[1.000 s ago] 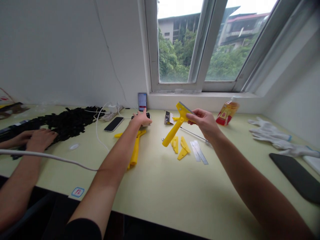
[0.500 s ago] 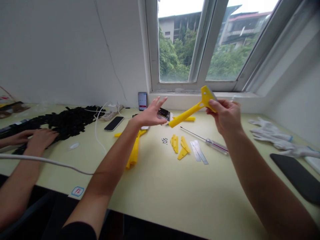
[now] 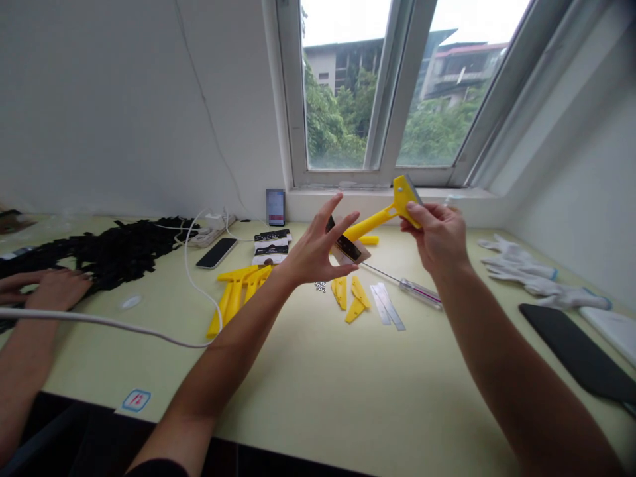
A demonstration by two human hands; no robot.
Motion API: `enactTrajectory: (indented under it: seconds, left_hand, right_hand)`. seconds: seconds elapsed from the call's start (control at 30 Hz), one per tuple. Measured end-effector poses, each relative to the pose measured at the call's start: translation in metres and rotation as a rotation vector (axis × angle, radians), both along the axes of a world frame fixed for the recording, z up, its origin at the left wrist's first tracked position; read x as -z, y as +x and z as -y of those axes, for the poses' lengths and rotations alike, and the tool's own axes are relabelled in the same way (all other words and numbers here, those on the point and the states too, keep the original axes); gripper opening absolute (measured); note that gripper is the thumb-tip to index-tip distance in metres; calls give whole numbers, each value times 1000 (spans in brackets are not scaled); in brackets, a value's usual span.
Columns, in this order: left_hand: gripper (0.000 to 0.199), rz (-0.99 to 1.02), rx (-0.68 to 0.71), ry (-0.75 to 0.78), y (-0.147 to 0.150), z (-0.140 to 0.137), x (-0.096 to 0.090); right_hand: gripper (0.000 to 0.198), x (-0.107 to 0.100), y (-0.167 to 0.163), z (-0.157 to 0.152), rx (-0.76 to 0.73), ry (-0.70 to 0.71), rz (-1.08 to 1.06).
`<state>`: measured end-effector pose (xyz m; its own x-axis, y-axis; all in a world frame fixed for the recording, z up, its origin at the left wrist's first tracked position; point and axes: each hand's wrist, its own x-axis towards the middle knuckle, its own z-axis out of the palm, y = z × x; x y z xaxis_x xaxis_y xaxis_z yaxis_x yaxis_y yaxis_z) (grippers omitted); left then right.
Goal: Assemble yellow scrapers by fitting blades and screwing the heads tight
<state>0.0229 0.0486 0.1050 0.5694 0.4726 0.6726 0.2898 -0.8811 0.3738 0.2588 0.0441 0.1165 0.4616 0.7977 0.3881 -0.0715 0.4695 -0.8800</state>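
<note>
My right hand (image 3: 440,232) grips a yellow scraper (image 3: 370,223) by its wide head, which has a metal blade at the edge. Its handle slants down toward my left hand (image 3: 318,248). There, a black-and-beige card piece (image 3: 348,248) sits between my spread fingers and thumb. The card covers the handle's lower end; whether the handle is inside or behind it I cannot tell. Below lie yellow plates (image 3: 356,301), small metal nuts or screws (image 3: 320,287), and flat metal blades (image 3: 387,306). A clear-handled screwdriver (image 3: 420,291) rests to the right.
More yellow scraper handles (image 3: 233,298) lie by my left forearm, near black cards (image 3: 271,247). A phone (image 3: 217,253) and white cable (image 3: 193,278) are left of them. A co-worker's hands (image 3: 59,288) touch a black heap (image 3: 134,248). White gloves (image 3: 527,265) lie right.
My left hand has moved right and slightly down with the card, which now covers the scraper handle's end. The view has shifted, and more of the handles and black cards on the left shows.
</note>
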Motion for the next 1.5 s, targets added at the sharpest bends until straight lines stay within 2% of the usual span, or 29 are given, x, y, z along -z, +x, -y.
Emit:
enactTrajectory:
  seconds: [0.17,0.33,0.47,0.6,0.7,0.83,0.9,1.03,1.1,1.23,1.4,1.5]
  left_hand:
    - [84,-19,43,205,1,-8,9]
    - [94,-40,4,391,5,-14,12]
    - [96,-11,-45,445,6,-14,13]
    - [95,38,-76,481,10,-11,14]
    - [94,80,-108,504,12,-11,16]
    - [93,172,-215,465,11,-11,14]
    - [92,220,-269,430,10,-9,11]
    - [90,299,-363,345,9,-4,5]
    - [86,301,-407,287,10,-1,4]
    - [73,215,-482,176,10,0,5]
    - [76,92,-553,103,10,1,2]
    - [69,10,-629,19,11,6,-4]
  right_hand:
    - [24,11,-11,-2,-17,-27,24]
    - [26,27,-40,3,-166,-67,50]
    - [24,30,-55,13,-311,-112,114]
    - [22,28,-62,19,-339,-155,226]
    - [27,27,-63,19,-393,-142,188]
    - [32,26,-59,19,-425,-30,5]
    - [36,26,-57,20,-501,19,-19]
    - [57,30,-59,23,-773,58,107]
    - [61,34,-64,23,-846,62,169]
    - [53,43,-72,22,-822,83,217]
    - [41,47,-74,20,-773,72,242]
    - [39,49,-74,19,-753,34,249]
